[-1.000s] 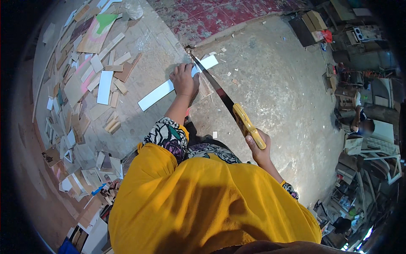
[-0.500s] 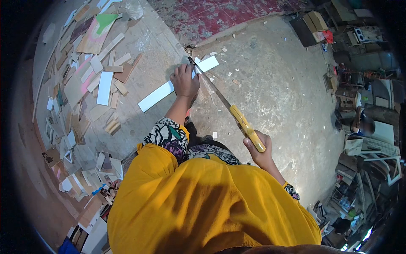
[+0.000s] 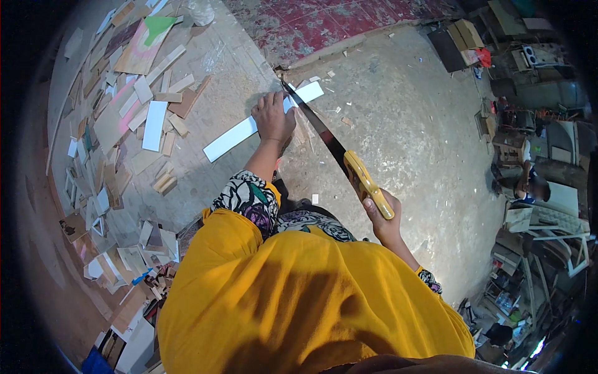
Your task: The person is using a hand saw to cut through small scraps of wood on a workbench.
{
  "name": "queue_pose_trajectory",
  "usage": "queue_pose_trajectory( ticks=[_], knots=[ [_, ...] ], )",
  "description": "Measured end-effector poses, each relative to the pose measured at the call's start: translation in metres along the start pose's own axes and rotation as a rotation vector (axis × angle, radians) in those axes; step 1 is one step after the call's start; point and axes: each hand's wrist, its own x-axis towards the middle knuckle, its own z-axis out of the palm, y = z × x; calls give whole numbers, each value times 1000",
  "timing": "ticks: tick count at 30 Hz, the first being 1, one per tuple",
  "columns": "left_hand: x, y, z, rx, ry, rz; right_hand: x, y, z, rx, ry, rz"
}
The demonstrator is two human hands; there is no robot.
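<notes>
My left hand (image 3: 273,118) presses down on a long white board strip (image 3: 230,139), its fingers bent over the strip near the far right end. The strip lies slantwise on a low wooden work surface, and its far end sticks out past the edge. In my right hand (image 3: 387,219) is a handsaw (image 3: 364,177) with a yellow handle, held by the handle's near end. Its dark blade runs away to the upper left and crosses the strip just right of my left hand. How deep the teeth sit in the strip cannot be made out.
Wood offcuts (image 3: 146,93) and another white board piece (image 3: 154,126) lie piled at the left. Small scraps are scattered over the concrete floor (image 3: 411,162). Red tiling (image 3: 336,25) is at the far side. Another person (image 3: 532,184) is at the right among stacked furniture parts.
The saw has tilted, so more of the blade's flat side shows, and its handle has shifted slightly right. My left hand and the strip stay almost where they were.
</notes>
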Motion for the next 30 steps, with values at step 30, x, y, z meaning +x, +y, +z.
queue_pose_trajectory(
  ticks=[30],
  knots=[
    [-1,-6,7,-22,110,49,25,-35,-6,-66,-120,55]
  ],
)
